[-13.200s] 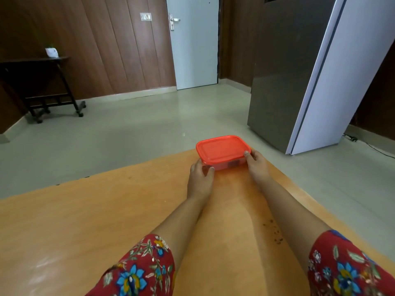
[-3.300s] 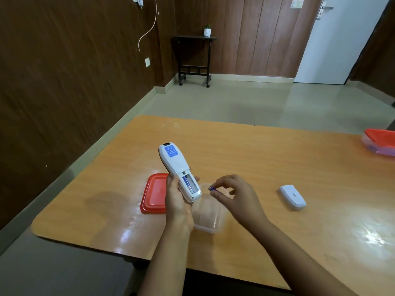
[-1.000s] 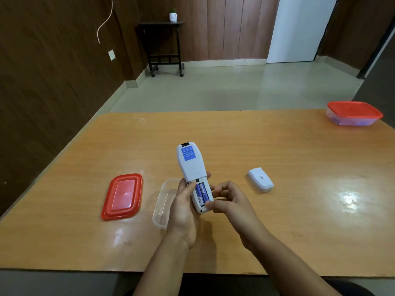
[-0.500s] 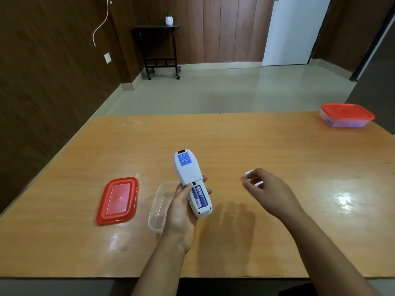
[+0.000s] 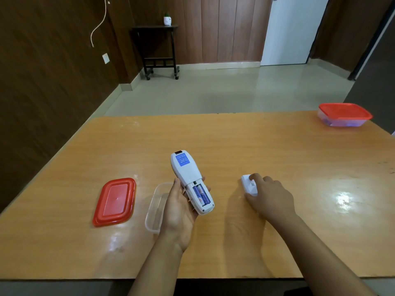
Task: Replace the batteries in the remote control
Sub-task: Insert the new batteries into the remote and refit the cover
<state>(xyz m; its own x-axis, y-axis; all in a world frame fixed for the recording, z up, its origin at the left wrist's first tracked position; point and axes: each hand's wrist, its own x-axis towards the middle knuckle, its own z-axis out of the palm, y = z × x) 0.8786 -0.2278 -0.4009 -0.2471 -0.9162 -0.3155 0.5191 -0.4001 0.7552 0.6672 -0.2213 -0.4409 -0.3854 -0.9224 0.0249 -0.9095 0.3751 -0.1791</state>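
On the glossy wooden table [image 5: 277, 146], left hand [image 5: 179, 210] clasps the oblong white remote [image 5: 188, 171]; right hand [image 5: 271, 197] grips the rectangular cover [image 5: 248, 185].

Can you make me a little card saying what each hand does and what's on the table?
left hand: holds the remote, back up
batteries: two blue ones in its open slot
right hand: grips the battery cover on the table
beside left hand: clear box, loose red lid
far right corner: closed box, red on top

Lid [image 5: 115, 201] — tub [image 5: 155, 207] — remote [image 5: 189, 176] — cover [image 5: 248, 185], left-to-right
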